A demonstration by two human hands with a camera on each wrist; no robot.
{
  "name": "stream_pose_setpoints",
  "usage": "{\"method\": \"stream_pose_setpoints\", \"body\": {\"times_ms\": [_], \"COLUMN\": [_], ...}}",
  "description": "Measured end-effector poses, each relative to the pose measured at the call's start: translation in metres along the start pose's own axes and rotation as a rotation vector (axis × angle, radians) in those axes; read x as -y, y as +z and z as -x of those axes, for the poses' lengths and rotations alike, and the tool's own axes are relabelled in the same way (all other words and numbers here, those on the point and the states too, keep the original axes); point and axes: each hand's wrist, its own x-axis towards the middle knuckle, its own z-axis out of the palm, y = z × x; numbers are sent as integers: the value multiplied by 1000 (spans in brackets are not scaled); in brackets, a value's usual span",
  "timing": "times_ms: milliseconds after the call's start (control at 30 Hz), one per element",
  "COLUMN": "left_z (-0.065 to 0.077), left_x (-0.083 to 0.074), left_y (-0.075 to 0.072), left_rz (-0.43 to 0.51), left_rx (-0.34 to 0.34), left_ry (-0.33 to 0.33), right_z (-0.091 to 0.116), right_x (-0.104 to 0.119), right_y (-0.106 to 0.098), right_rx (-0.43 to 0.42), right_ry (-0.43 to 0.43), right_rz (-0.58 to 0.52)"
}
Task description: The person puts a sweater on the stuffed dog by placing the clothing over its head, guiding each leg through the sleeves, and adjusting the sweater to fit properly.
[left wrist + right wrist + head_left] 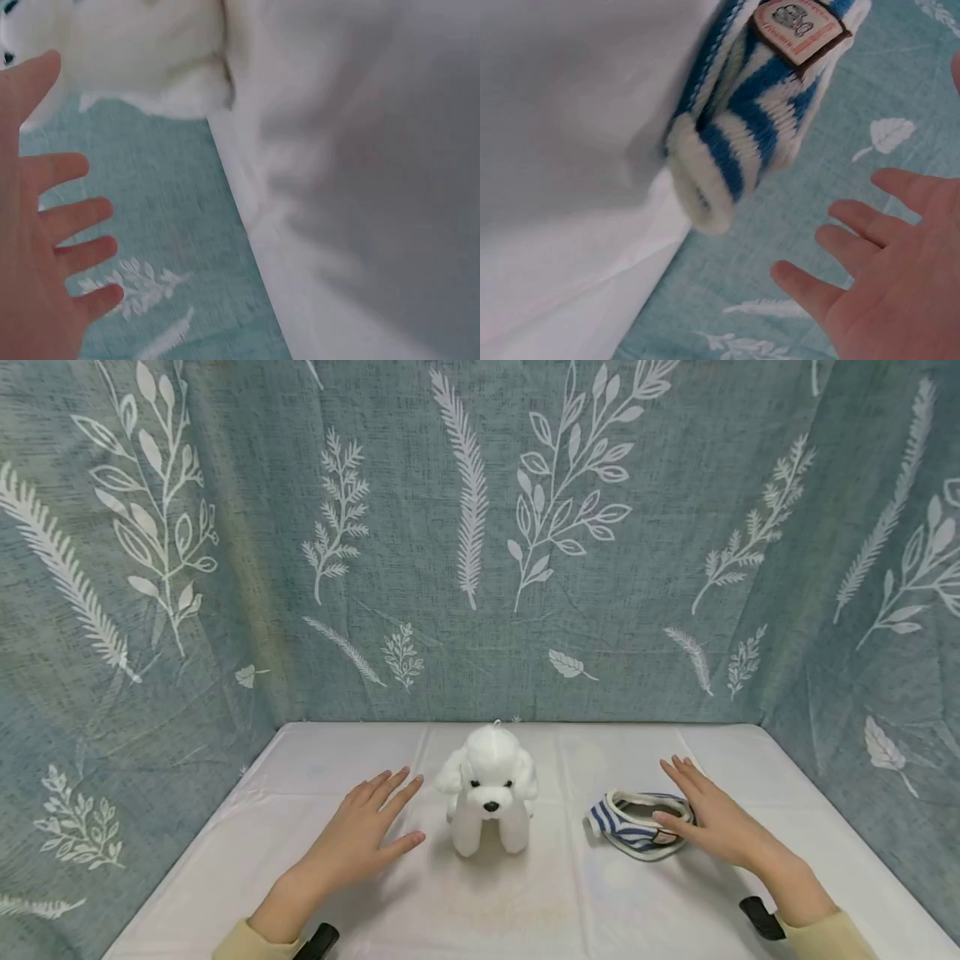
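Observation:
A white plush dog [491, 772] stands upright on the table, its black nose and eyes toward me. Left of it my left hand [365, 831] hovers with fingers spread and holds nothing. In the left wrist view the dog's body [142, 52] shows beyond the thumb. A small knitted garment [633, 835] with blue and white stripes lies to the dog's right, its round opening facing up. My right hand [720, 822] is over its right edge, fingers extended, gripping nothing. In the right wrist view the garment shows a ribbed cuff [705, 187] and a sewn-on label [799, 30].
A white cloth [525, 910] with faint creases covers the table. Grey-green curtains [405, 527] with white leaf prints rise behind it and on both sides. Dark bands [761, 917] sit at both wrists, beside pale yellow sleeves [828, 935].

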Motion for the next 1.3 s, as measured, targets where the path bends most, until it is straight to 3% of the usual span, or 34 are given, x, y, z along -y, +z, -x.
{"method": "stream_pose_setpoints", "body": {"times_ms": [200, 367, 467, 567, 733, 867, 1000, 1300], "left_z": [-5, -14, -22, -30, -46, -60, -76, -109], "left_x": [-22, -43, -56, -72, -98, -116, -131, -159], "left_y": [-1, 7, 14, 20, 29, 39, 49, 68], "left_rz": [35, 104, 158, 195, 231, 246, 243, 236], "left_rx": [-51, -72, -66, -12, 107, 131, 121, 21], "left_ry": [142, 286, 373, 424, 449, 467, 467, 433], "right_z": [10, 16, 19, 21, 22, 22, 22, 18], "right_x": [-9, -14, -17, -21, -28, -33, -36, -40], "right_y": [-3, -6, -7, -6, -4, -2, 0, 3], "right_rx": [-14, -33, -42, -62, -101, -117, -127, -131], "right_ry": [28, 33, 27, 9, -48, -65, -76, -78], "right_rz": [-13, 2, 0, -6, -9, -19, -15, -36]}}
